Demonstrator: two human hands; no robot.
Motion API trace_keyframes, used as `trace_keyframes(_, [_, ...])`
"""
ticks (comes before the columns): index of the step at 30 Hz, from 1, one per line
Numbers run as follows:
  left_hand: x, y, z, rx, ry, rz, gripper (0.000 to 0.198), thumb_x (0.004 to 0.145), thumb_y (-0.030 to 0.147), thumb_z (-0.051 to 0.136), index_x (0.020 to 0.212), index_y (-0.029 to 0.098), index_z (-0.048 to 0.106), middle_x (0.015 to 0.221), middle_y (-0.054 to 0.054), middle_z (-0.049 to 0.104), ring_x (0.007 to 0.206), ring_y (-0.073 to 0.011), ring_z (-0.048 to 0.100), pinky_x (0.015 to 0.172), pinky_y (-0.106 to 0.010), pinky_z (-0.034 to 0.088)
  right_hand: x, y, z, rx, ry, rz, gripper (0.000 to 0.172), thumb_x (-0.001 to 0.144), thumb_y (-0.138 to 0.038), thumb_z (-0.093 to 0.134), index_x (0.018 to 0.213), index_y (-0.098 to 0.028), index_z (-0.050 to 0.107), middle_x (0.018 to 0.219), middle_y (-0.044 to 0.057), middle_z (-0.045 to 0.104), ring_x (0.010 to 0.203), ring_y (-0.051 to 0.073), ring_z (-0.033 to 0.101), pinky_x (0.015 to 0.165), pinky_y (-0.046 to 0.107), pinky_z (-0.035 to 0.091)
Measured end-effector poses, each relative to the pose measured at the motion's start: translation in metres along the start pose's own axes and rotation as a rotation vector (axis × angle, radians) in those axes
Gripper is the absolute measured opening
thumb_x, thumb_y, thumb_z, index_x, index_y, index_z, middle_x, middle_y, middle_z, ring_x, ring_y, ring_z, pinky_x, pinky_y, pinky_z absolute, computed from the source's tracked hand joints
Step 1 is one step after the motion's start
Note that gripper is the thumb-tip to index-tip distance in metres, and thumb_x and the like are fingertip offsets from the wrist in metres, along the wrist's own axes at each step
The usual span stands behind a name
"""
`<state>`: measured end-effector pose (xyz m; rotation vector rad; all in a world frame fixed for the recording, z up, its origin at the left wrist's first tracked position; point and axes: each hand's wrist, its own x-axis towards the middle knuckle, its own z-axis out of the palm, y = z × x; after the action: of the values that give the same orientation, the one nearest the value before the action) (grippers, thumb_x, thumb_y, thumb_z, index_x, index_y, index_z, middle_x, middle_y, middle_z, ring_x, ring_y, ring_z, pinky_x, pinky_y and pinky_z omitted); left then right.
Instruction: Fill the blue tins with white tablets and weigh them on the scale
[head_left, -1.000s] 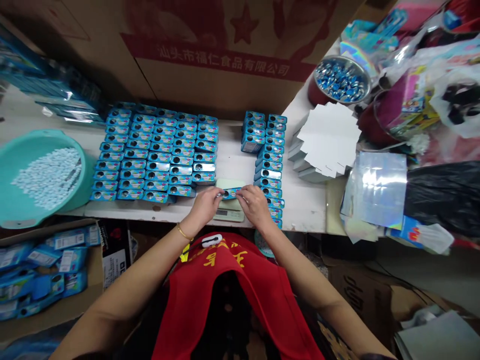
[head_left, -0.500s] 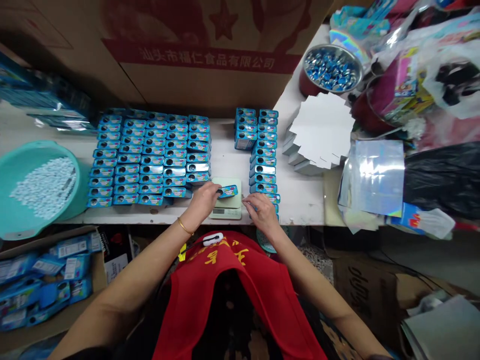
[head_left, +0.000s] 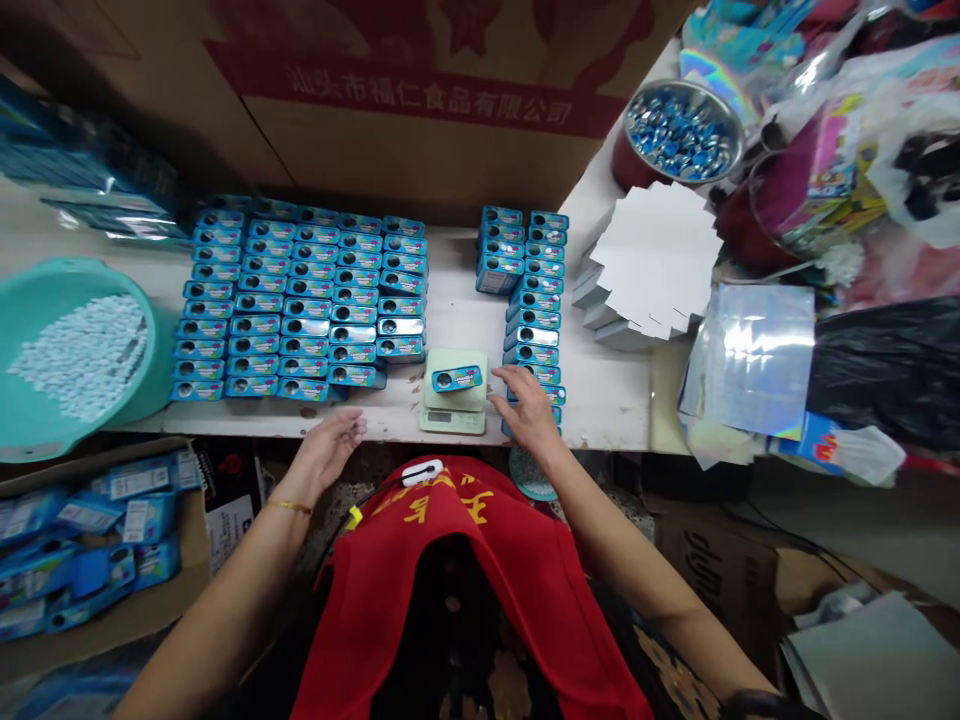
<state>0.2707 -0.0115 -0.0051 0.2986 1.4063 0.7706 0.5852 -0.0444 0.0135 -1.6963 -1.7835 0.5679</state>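
Note:
A small blue box [head_left: 457,379] with a dark round spot lies on the pan of a pale green digital scale [head_left: 453,421], with no hand on it. Just right of the scale is my right hand [head_left: 531,412], its thumb and forefinger apart and nothing seen between them. It lies against the near end of a column of similar blue boxes [head_left: 537,319]. My left hand [head_left: 330,447] hovers at the table's front edge, left of the scale, fingers loosely bent and holding nothing visible. Beyond it stand packed rows of blue boxes [head_left: 304,308].
A turquoise basin [head_left: 154,375] of small white-blue pieces sits at left, above a carton of blue packets [head_left: 142,520]. Stacked white card [head_left: 656,255] and a metal bowl [head_left: 624,165] of shiny blue pieces stand at right. A large cardboard box [head_left: 420,165] backs the table [head_left: 457,300].
My left hand has let go of the blue box on the scale and moved left and toward me. My right hand stays beside the scale, its fingers more spread.

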Motion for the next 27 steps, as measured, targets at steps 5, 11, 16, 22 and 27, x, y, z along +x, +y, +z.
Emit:
trace_keyframes(5, [-0.006, -0.021, -0.021, -0.041, 0.048, -0.043, 0.024, 0.065, -0.004, 0.054, 0.084, 0.009, 0.06, 0.075, -0.01, 0.064, 0.07, -0.0125, 0.062, 0.06, -0.018, 0.05, 0.016, -0.01, 0.011, 0.0, -0.09, -0.054, 0.046, 0.077, -0.025, 0.053, 0.121, -0.021, 0.043, 0.12, 0.008, 0.045, 0.112, 0.021, 0.041, 0.094, 0.038, 0.037])
trace_keyframes(11, [-0.008, -0.025, -0.031, -0.061, 0.036, -0.02, 0.017, 0.069, 0.008, 0.06, 0.086, 0.011, 0.06, 0.07, -0.007, 0.064, 0.058, -0.0088, 0.059, 0.05, -0.016, 0.046, 0.027, -0.016, 0.024, -0.096, -0.191, -0.08, 0.051, 0.075, -0.024, 0.055, 0.124, -0.021, 0.041, 0.124, 0.009, 0.042, 0.112, 0.023, 0.04, 0.093, 0.041, 0.036])
trace_keyframes(16, [-0.01, -0.028, -0.044, -0.07, 0.052, 0.007, 0.016, 0.066, 0.017, 0.066, 0.08, 0.011, 0.06, 0.062, -0.001, 0.061, 0.049, -0.0056, 0.053, 0.043, -0.014, 0.04, 0.03, -0.024, 0.028, -0.218, -0.273, -0.123, 0.037, 0.08, -0.021, 0.049, 0.117, -0.018, 0.048, 0.109, 0.009, 0.052, 0.099, 0.023, 0.044, 0.087, 0.039, 0.04])
trace_keyframes(22, [-0.011, -0.029, -0.055, -0.096, 0.066, -0.021, 0.016, 0.066, 0.016, 0.065, 0.08, 0.011, 0.06, 0.062, -0.002, 0.06, 0.05, -0.0059, 0.053, 0.045, -0.014, 0.04, 0.03, -0.076, 0.084, -0.203, -0.342, -0.245, 0.034, 0.082, -0.027, 0.047, 0.114, -0.016, 0.049, 0.104, 0.009, 0.053, 0.095, 0.022, 0.044, 0.083, 0.035, 0.042])
trace_keyframes(27, [0.001, -0.02, -0.04, -0.062, 0.01, -0.077, 0.014, 0.069, 0.012, 0.061, 0.083, 0.011, 0.06, 0.059, -0.003, 0.06, 0.05, -0.0079, 0.055, 0.048, -0.017, 0.043, 0.037, -0.12, 0.154, -0.233, -0.348, -0.337, 0.034, 0.084, -0.025, 0.044, 0.117, -0.018, 0.048, 0.109, 0.011, 0.051, 0.096, 0.023, 0.044, 0.081, 0.035, 0.042])
